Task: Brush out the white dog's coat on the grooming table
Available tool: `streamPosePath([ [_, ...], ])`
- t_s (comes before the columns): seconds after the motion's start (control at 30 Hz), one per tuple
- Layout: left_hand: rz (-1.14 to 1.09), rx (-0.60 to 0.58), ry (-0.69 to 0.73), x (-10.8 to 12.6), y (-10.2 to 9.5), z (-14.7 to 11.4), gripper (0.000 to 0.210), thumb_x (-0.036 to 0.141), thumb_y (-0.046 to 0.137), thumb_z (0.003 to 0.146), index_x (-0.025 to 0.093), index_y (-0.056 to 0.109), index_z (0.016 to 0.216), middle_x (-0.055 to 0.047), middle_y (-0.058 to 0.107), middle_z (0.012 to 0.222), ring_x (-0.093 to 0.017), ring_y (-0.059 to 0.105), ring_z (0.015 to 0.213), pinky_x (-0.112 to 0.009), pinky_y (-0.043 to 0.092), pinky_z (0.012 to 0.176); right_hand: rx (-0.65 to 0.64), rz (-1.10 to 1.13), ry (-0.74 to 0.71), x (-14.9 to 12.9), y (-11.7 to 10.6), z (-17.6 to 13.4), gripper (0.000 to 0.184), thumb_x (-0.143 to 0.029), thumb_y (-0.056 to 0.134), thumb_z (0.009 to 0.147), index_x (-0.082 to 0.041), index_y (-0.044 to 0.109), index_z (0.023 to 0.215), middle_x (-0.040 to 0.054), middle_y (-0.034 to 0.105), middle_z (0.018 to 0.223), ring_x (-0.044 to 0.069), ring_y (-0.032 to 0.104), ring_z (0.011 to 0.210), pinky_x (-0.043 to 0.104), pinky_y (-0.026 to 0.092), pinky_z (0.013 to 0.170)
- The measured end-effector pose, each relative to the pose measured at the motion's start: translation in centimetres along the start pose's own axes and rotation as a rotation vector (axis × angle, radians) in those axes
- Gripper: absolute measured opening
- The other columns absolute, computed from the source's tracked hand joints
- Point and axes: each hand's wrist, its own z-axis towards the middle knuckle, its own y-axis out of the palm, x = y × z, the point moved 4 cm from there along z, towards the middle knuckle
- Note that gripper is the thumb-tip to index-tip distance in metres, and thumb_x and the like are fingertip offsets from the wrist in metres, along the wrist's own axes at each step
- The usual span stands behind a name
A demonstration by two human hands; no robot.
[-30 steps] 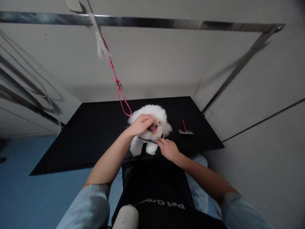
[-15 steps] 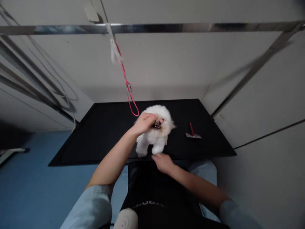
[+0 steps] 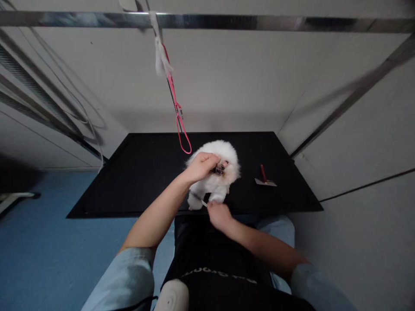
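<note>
A fluffy white dog (image 3: 227, 150) stands on the black table (image 3: 139, 172), facing me. My left hand (image 3: 202, 166) is closed at the side of its muzzle, fingers pinching the face fur; the fingertips are partly hidden. Low by the dog's front legs, my right hand (image 3: 221, 217) is closed around a thin comb (image 3: 204, 203). Only a pale strip of it shows plainly, with blurred fine teeth near the front leg on the left. To the right of the dog lies a slicker brush (image 3: 266, 182) with a red handle.
A pink loop leash (image 3: 185, 137) hangs from a metal bar (image 3: 243, 22) and dangles just left of the dog's head. Ribbed hoses (image 3: 35, 82) run along the wall at left. The table's front edge is close to my black apron (image 3: 207, 250).
My view has tipped down slightly. The right hand has risen a little against the front legs, and the comb now shows. My left hand keeps its hold at the muzzle.
</note>
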Motion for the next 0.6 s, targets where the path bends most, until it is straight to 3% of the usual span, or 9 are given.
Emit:
streamPosePath([
  [0.1, 0.029, 0.005, 0.036, 0.2, -0.2, -0.2, 0.031, 0.037, 0.059, 0.077, 0.013, 0.064, 0.059, 0.003, 0.049, 0.047, -0.008, 0.044, 0.047, -0.020, 0.033, 0.046, -0.210, 0.048, -0.178, -2.2, 2.1, -0.9, 0.014, -0.014, 0.059, 0.081, -0.017, 0.071, 0.088, 0.0105, 0.072, 0.087, 0.024, 0.069, 0.080, 0.033, 0.056, 0.073],
  [0.17, 0.030, -0.002, 0.039, 0.1, -0.3, -0.3, 0.032, 0.039, 0.058, 0.078, 0.013, 0.063, 0.058, 0.002, 0.053, 0.050, -0.008, 0.045, 0.048, -0.020, 0.033, 0.047, -0.155, 0.062, -0.146, -2.2, 2.2, -0.6, 0.021, -0.017, 0.055, 0.085, -0.018, 0.070, 0.099, 0.0108, 0.072, 0.096, 0.024, 0.069, 0.081, 0.034, 0.055, 0.073],
  [0.27, 0.027, 0.014, 0.071, -0.6, -0.7, -0.4, 0.038, 0.040, 0.060, 0.077, 0.016, 0.053, 0.049, -0.001, 0.057, 0.054, -0.009, 0.048, 0.050, -0.021, 0.036, 0.049, 0.005, 0.044, 0.006, -0.9, 1.9, 0.3, 0.039, -0.010, 0.037, 0.092, -0.011, 0.060, 0.122, 0.0199, 0.064, 0.119, 0.028, 0.066, 0.097, 0.040, 0.053, 0.080],
  [0.3, 0.016, 0.019, 0.087, -0.9, -0.8, -0.4, 0.039, 0.041, 0.060, 0.077, 0.016, 0.051, 0.048, -0.002, 0.059, 0.056, -0.011, 0.051, 0.053, -0.022, 0.038, 0.051, 0.003, 0.050, 0.002, -0.5, 2.4, 0.2, 0.035, -0.009, 0.039, 0.090, -0.010, 0.064, 0.116, 0.0200, 0.065, 0.115, 0.028, 0.066, 0.097, 0.040, 0.052, 0.081],
  [0.4, -0.063, 0.043, 0.129, -1.6, -1.4, -0.3, 0.039, 0.043, 0.059, 0.080, 0.016, 0.055, 0.052, -0.006, 0.067, 0.071, -0.016, 0.061, 0.066, -0.026, 0.046, 0.060, -0.111, 0.190, -0.201, 0.2, 6.0, -1.0, 0.010, -0.014, 0.061, 0.078, -0.015, 0.071, 0.081, 0.0106, 0.070, 0.086, 0.024, 0.067, 0.086, 0.034, 0.052, 0.082],
  [0.43, -0.099, 0.071, 0.140, -1.7, -1.7, -0.2, 0.039, 0.045, 0.059, 0.080, 0.016, 0.057, 0.054, -0.007, 0.069, 0.076, -0.017, 0.062, 0.068, -0.027, 0.047, 0.062, -0.039, 0.298, -0.201, 1.0, 6.8, -1.3, 0.013, -0.013, 0.058, 0.080, -0.015, 0.071, 0.079, 0.0104, 0.070, 0.086, 0.023, 0.066, 0.086, 0.035, 0.051, 0.083],
  [0.53, -0.198, 0.191, 0.159, -1.5, -2.2, 0.7, 0.041, 0.046, 0.063, 0.076, 0.016, 0.054, 0.051, -0.009, 0.069, 0.076, -0.018, 0.063, 0.071, -0.028, 0.048, 0.064, 0.432, 0.706, 0.005, 5.0, 6.7, -0.3, 0.024, -0.020, 0.048, 0.089, -0.014, 0.071, 0.087, 0.0135, 0.065, 0.107, 0.023, 0.061, 0.103, 0.036, 0.049, 0.090],
  [0.6, -0.223, 0.225, 0.159, -1.2, -2.1, 1.4, 0.044, 0.044, 0.066, 0.074, 0.017, 0.046, 0.045, -0.007, 0.065, 0.067, -0.020, 0.065, 0.074, -0.029, 0.049, 0.065, 0.557, 0.977, 0.006, 6.5, 5.6, 2.1, 0.026, -0.032, 0.051, 0.088, -0.014, 0.070, 0.084, 0.0114, 0.065, 0.100, 0.022, 0.061, 0.096, 0.035, 0.050, 0.084],
])
